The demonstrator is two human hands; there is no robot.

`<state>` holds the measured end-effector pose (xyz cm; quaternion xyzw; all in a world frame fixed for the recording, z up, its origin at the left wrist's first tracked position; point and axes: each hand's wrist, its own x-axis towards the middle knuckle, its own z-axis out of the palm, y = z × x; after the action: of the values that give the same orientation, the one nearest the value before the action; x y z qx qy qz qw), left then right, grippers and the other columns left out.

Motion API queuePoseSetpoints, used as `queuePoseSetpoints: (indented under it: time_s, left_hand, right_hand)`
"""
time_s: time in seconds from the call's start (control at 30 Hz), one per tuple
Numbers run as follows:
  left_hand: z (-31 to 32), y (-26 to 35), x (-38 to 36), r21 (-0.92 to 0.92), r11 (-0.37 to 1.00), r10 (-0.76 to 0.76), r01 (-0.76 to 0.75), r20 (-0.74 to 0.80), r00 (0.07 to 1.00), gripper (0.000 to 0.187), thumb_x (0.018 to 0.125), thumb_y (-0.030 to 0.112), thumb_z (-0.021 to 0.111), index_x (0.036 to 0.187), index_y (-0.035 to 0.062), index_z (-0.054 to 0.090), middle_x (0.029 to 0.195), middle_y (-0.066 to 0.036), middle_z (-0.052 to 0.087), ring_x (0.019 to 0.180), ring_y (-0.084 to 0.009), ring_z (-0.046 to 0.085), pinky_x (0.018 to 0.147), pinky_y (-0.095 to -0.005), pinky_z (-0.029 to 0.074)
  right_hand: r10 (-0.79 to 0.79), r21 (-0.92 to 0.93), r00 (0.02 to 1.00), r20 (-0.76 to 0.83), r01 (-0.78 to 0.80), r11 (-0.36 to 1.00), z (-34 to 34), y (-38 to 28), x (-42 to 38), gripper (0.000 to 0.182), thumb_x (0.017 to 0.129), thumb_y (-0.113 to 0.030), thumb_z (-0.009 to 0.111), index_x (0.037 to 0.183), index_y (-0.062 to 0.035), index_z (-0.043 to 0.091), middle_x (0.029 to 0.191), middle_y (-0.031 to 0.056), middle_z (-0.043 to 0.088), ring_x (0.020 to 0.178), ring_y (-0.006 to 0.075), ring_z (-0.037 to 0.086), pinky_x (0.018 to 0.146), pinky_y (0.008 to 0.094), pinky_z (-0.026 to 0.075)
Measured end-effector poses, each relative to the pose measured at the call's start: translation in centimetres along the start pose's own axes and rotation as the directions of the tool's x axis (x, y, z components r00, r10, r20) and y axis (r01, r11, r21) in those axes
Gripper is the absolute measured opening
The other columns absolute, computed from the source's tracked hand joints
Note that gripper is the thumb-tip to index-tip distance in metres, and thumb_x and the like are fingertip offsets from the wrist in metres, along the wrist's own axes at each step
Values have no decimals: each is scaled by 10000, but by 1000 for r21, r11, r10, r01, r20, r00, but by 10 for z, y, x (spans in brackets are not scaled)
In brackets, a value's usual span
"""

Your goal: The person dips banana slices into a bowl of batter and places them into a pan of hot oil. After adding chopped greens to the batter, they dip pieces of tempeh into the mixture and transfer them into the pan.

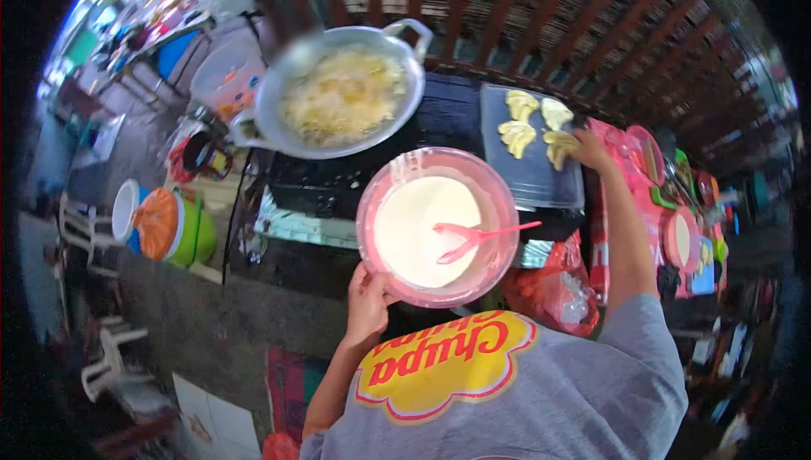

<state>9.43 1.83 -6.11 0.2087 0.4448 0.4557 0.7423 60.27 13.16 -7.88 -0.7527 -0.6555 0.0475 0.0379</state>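
My left hand (pixel 367 301) grips the near left rim of a pink basin (pixel 504 249), thumb over the edge. Pale, creamy batter (pixel 414 236) fills the basin, and a pink plastic spoon (pixel 494 233) rests in it with its handle over the right rim. At the right, my right hand (pixel 593 152) has its fingers closed on a pale yellow fan-cut banana (pixel 559 149) at the edge of a grey plastic tray (pixel 532 185). Several similar fan-cut pieces (pixel 517 136) lie on that tray. My right fingertips are partly hidden.
A large two-handled metal wok (pixel 262 97) with bubbling oil and frying pieces (pixel 346 97) stands at the back left. A red plastic bag (pixel 557 291) sits right of the basin. Pink containers (pixel 646 156) stand farther right; a green bucket (pixel 196 228) is at left. Wooden slats (pixel 541 4) line the back.
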Motion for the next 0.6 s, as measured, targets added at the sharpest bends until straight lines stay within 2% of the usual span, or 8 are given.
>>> queuePoseSetpoints:
  time_s: [0.07, 0.17, 0.27, 0.4, 0.43, 0.47, 0.53, 0.6]
  left_hand:
    - [1, 0, -1, -1, 1000, -2, 2, -50, 999, 244, 741, 24, 465, 984, 41, 461, 860, -53, 539, 727, -138, 563, 611, -286, 508]
    - [-3, -6, 1, -10, 1000, 16, -17, -80, 997, 256, 737, 27, 474, 993, 37, 467, 860, -49, 538, 734, -140, 559, 607, -299, 510]
    - [-3, -4, 1, -50, 998, 25, -28, -56, 998, 244, 735, 30, 480, 979, 34, 476, 857, -48, 538, 734, -138, 558, 613, -309, 511]
    - [-6, -5, 4, -53, 998, 16, -19, -57, 998, 228, 729, 21, 480, 956, 37, 479, 842, -39, 538, 719, -132, 557, 600, -300, 513]
    - [-6, -4, 4, -39, 999, 34, -35, -25, 999, 223, 737, 28, 465, 960, 39, 466, 861, -45, 538, 734, -132, 560, 610, -294, 513]
    - [-7, -4, 4, -27, 998, 49, -49, 8, 999, 218, 746, 35, 450, 964, 41, 453, 879, -51, 537, 748, -132, 563, 620, -288, 513]
    - [-6, -2, 3, 3, 1000, 19, -19, -19, 1000, 215, 740, 35, 461, 955, 42, 457, 881, -54, 539, 744, -133, 565, 616, -282, 512]
    - [-5, -2, 5, -39, 998, 43, -43, -5, 999, 213, 737, 31, 469, 950, 48, 462, 882, -52, 540, 733, -134, 567, 611, -282, 512]
  right_hand:
    - [145, 352, 974, 172, -199, 915, -29, -23, -7, 345, 643, -128, 597, 969, -35, 533, 794, 37, 568, 661, 103, 521, 537, 249, 427]
    - [269, 522, 909, 317, -404, 751, -47, -40, -9, 309, 670, -114, 576, 957, -16, 516, 694, 19, 529, 552, 79, 487, 444, 213, 402]
    - [253, 551, 934, 251, -353, 756, -57, -56, -12, 270, 689, -131, 566, 930, -16, 526, 692, 23, 535, 559, 79, 494, 432, 207, 402]
    - [119, 345, 984, 130, -158, 925, -105, -107, -20, 281, 669, -128, 608, 907, -1, 529, 733, 40, 569, 616, 117, 518, 498, 252, 408]
    - [-75, 419, 997, 29, 56, 906, -107, -110, -19, 291, 668, -102, 601, 921, 15, 518, 742, 46, 570, 641, 110, 519, 534, 242, 400]
    - [-116, 510, 993, 18, 90, 856, -110, -117, -19, 300, 680, -106, 590, 942, 18, 512, 752, 45, 567, 633, 102, 511, 539, 220, 390]
    - [-54, 526, 990, 132, -24, 850, -145, -186, -42, 304, 700, -142, 582, 954, 8, 508, 764, 38, 562, 621, 90, 499, 527, 210, 388]
    - [-181, 654, 971, 155, 36, 755, -137, -220, -47, 309, 714, -186, 577, 960, -10, 510, 765, 26, 555, 615, 75, 488, 518, 200, 386]
